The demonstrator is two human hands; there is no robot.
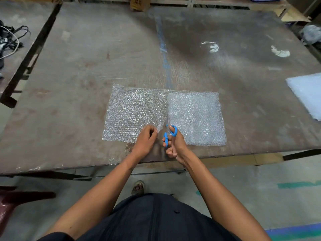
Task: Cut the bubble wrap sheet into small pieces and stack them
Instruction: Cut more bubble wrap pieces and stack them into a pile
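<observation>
The bubble wrap sheet [165,115] lies flat at the near edge of the surface [86,66]. The left hand [145,138] pinches the near edge beside the cut, while the right hand's [173,145] grip is curled through the blue scissors [169,134]. If the pinch slackens, the film may bunch between the blades and the cut wander off its middle line.

Workshop or packing area — worn metal worktable [86,66], cardboard box [139,3], tangled cables [10,39], concrete floor [234,185].
</observation>
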